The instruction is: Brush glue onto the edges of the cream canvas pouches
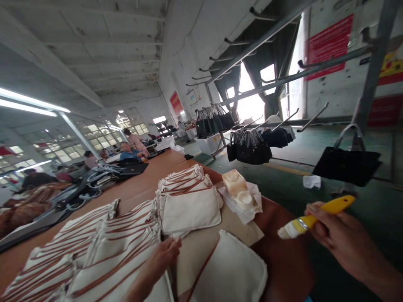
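1. Long brown worktable runs from the near edge away to the left; other people sit at its far end.
2. Overhead racks carry black handbags, well apart from the table.
3. Cream pouches with brown trim lie in overlapping rows along the table; one stack sits behind them, and a single pouch lies nearest.
4. Glue tub rests on paper beside the stack.
5. Left hand lies open, fingertips on the near row of pouches.
6. Right hand is clenched around a yellow-handled brush, held in the air off the table's right edge, bristles pointing left.
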### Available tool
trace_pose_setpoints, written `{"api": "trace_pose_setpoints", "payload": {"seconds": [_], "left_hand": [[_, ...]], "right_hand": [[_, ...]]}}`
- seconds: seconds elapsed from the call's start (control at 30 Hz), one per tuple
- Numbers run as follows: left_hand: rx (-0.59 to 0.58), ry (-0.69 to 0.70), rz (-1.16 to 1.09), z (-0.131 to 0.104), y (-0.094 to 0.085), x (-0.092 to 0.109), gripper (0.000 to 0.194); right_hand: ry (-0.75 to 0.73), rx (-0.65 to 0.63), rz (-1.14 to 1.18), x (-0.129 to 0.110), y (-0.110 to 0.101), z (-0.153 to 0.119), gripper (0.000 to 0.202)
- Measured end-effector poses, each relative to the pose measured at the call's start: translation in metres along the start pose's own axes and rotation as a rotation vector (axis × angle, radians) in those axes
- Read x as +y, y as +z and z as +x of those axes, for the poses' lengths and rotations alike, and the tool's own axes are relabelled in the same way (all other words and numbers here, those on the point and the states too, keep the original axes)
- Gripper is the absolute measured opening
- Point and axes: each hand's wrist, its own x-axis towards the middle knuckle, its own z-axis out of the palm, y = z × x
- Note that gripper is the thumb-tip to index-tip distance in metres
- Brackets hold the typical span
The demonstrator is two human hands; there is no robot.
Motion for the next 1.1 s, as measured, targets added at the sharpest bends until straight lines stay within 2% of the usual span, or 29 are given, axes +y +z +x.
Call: {"api": "trace_pose_setpoints", "payload": {"seconds": [0.07,0.17,0.23,0.3,0.4,0.5,0.6,0.83,0.9,1.0,1.1], "left_hand": [[-0.044,0.043,0.044,0.01,0.041,-0.004,0.058],[-0.037,0.062,0.099,0.021,0.096,0.004,0.049],[-0.026,0.059,0.125,0.025,0.121,0.012,0.044],[-0.023,0.037,0.14,0.028,0.134,0.017,0.039],[-0.023,0.005,0.154,0.032,0.141,0.023,0.032],[-0.021,0.006,0.163,0.035,0.142,0.028,0.026],[-0.015,0.016,0.171,0.038,0.143,0.032,0.022],[-0.068,0.003,0.12,0.045,0.146,0.035,0.011],[-0.102,0.015,0.05,0.047,0.144,0.035,0.014],[-0.169,0.039,-0.074,0.05,0.143,0.034,0.032],[-0.206,0.059,-0.082,0.052,0.146,0.029,0.046]], "right_hand": [[-0.006,-0.041,-0.051,0.01,0.0,0.007,0.033],[-0.045,-0.064,-0.19,0.018,0.003,0.017,0.032],[-0.075,-0.089,-0.302,0.021,0.007,0.027,0.033],[-0.099,-0.117,-0.376,0.026,0.013,0.039,0.036],[-0.164,-0.172,-0.454,0.034,0.028,0.063,0.036],[-0.292,-0.236,-0.583,0.043,0.045,0.086,0.034],[-0.346,-0.269,-0.651,0.053,0.057,0.104,0.034],[-0.389,-0.311,-0.723,0.076,0.067,0.131,0.032],[-0.417,-0.33,-0.748,0.083,0.07,0.139,0.03],[-0.459,-0.372,-0.795,0.094,0.076,0.151,0.026],[-0.483,-0.406,-0.833,0.1,0.08,0.159,0.024]]}}
